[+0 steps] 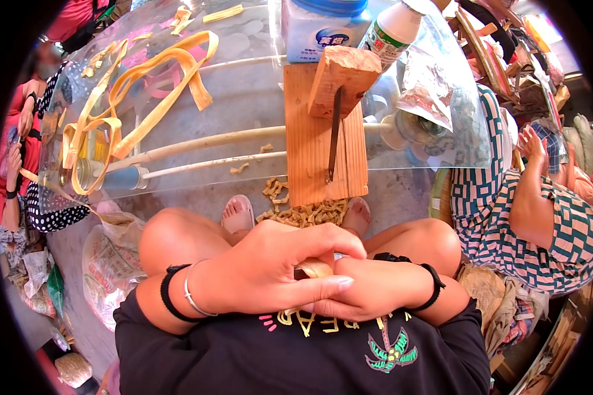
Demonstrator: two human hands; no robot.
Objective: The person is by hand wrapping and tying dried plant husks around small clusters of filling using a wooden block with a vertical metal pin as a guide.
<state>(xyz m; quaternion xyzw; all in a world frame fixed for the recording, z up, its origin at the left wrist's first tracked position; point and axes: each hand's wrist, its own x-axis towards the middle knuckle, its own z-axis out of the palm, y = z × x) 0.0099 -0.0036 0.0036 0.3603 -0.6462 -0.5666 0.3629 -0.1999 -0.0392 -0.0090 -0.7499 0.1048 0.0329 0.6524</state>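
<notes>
My left hand (263, 270) and my right hand (369, 283) meet in front of my shirt, above my lap. The left fingers are curled over, with the thumb stretched toward the right hand. A small tan piece (315, 268) shows between the hands, and most of it is hidden by the fingers. My right hand is closed beneath the left fingers and thumb; what it grips is covered. Just beyond the hands, a wooden board (303, 158) juts over the table edge, with a wooden block (339, 79) on it and a narrow dark blade (335, 141) extending from the block.
A glass table (230, 99) carries long yellow-tan strips (171, 59), a blue-lidded tub (326, 29), a white bottle (395, 29) and a torn packet (426, 92). Short cut pieces (310, 214) lie between my feet. A person in patterned clothing (527, 210) sits at right, another person (20, 131) at left.
</notes>
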